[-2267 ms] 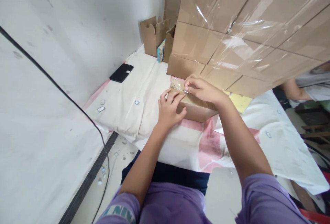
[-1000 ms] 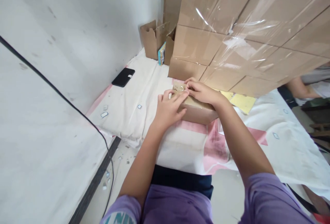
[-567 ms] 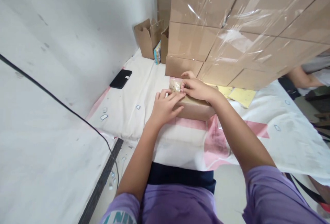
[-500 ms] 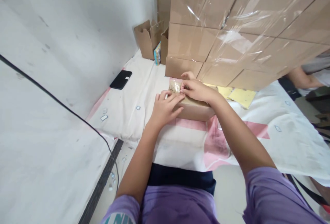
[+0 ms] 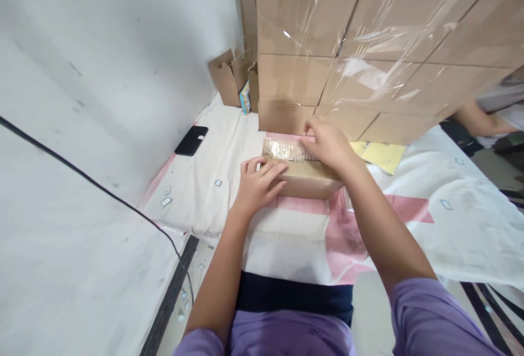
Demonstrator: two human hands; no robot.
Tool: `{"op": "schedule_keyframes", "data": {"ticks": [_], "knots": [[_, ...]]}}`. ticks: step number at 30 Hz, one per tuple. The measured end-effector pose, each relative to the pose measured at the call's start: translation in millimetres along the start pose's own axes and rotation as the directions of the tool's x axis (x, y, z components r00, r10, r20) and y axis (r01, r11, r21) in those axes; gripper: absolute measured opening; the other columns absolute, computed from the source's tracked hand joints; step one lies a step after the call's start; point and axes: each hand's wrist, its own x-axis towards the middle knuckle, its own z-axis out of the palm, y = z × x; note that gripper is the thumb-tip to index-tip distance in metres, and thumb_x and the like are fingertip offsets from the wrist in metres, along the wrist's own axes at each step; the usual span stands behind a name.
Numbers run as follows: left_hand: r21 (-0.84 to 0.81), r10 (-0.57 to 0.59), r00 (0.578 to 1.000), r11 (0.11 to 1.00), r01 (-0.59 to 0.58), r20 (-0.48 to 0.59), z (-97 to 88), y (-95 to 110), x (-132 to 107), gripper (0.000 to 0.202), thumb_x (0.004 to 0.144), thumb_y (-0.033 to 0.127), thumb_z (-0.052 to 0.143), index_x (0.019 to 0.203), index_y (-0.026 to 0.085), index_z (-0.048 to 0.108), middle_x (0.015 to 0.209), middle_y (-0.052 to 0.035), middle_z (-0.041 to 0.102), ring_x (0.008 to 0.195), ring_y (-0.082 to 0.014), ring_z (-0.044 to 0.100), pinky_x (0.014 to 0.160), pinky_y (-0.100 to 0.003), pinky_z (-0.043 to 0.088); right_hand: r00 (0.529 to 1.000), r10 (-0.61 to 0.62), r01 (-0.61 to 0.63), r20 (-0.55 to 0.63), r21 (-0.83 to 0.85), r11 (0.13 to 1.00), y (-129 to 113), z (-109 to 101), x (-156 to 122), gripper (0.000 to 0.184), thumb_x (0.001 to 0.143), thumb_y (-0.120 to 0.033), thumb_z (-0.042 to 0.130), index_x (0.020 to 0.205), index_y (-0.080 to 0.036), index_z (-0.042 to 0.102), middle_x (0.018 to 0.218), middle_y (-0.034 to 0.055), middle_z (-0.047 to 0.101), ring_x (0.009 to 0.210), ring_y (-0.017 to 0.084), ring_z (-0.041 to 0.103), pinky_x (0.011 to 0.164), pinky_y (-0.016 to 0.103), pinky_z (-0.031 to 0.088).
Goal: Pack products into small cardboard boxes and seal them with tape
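A small brown cardboard box [image 5: 308,185] lies on the cloth-covered table in front of me. Along its far upper side runs a shiny strip [image 5: 282,149] that looks like clear tape, with a jagged edge towards the right. My left hand [image 5: 261,182] rests over the box's left end, fingers spread on top and thumb against the front face. Over the right part of the strip is my right hand [image 5: 329,144], one fingertip touching it. Its thumb and forefinger are bent with a gap between them; the other fingers are hidden.
Wrapped cartons [image 5: 295,80] form a wall behind the box. Left of them stand an open carton [image 5: 226,78] and a small blue packet [image 5: 244,98]. A black phone-like object [image 5: 191,141] lies near the white wall. Yellow sheets [image 5: 382,156] lie right; another person's arm [image 5: 477,118] shows beyond.
My right hand has shifted right along the strip and its fingers have parted. More of the strip is now visible. My left hand stays on the box's left end.
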Motion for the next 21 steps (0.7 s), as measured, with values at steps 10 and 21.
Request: {"op": "schedule_keyframes", "data": {"ticks": [10, 21], "knots": [[-0.225, -0.211, 0.963, 0.959, 0.172, -0.166, 15.5, -23.9, -44.1, 0.067, 0.093, 0.031, 0.066, 0.152, 0.026, 0.036, 0.142, -0.0161, 0.046, 0.132, -0.0291, 0.048, 0.100, -0.044, 0.051, 0.982, 0.059, -0.163, 0.182, 0.634, 0.756, 37.9, 17.8, -145.5, 0.120, 0.071, -0.056, 0.084, 0.161, -0.036, 0.009, 0.167, 0.0062, 0.011, 0.154, 0.034, 0.020, 0.124, 0.047, 0.028], [-0.226, -0.232, 0.928, 0.960, 0.169, -0.292, -99.7, 38.0, 7.8, 0.054, 0.086, 0.045, 0.071, 0.135, 0.053, 0.052, 0.122, 0.0008, 0.066, 0.107, -0.0310, 0.065, 0.089, -0.056, 0.058, 0.873, 0.323, -0.164, -0.366, 0.403, 0.900, 7.8, -43.4, -268.1, 0.076, 0.067, -0.051, 0.073, 0.135, -0.054, 0.039, 0.137, 0.0038, 0.052, 0.132, 0.042, 0.051, 0.108, 0.060, 0.047]]}}
